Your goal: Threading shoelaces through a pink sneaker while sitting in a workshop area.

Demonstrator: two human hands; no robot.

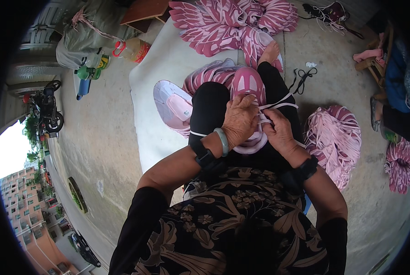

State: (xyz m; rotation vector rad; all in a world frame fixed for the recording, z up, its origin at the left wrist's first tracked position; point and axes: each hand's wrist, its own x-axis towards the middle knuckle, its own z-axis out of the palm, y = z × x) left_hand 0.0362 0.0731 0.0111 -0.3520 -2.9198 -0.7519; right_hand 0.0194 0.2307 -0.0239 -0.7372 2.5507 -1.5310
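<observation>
A pink shoe upper [247,81] lies between my thighs, its toe pointing away from me. My left hand [241,120], with a pale bangle at the wrist, is closed over the upper's lacing area. Its fingertips press down there and partly hide the eyelets. Close beside it on the right, my right hand [279,133] pinches a white shoelace [280,106] near the upper's edge. One stretch of lace runs rightward across my right thigh. Left of my knee, a loose pale-lined shoe upper [172,107] rests next to a row of nested pink uppers [209,75].
A large heap of pink shoe uppers [214,27] covers the far end of the white sheet [145,105]. To the right sits a bundle of uppers with pale laces [333,137]. A black cord [302,81] lies on the floor. Bottles [136,49] stand at far left.
</observation>
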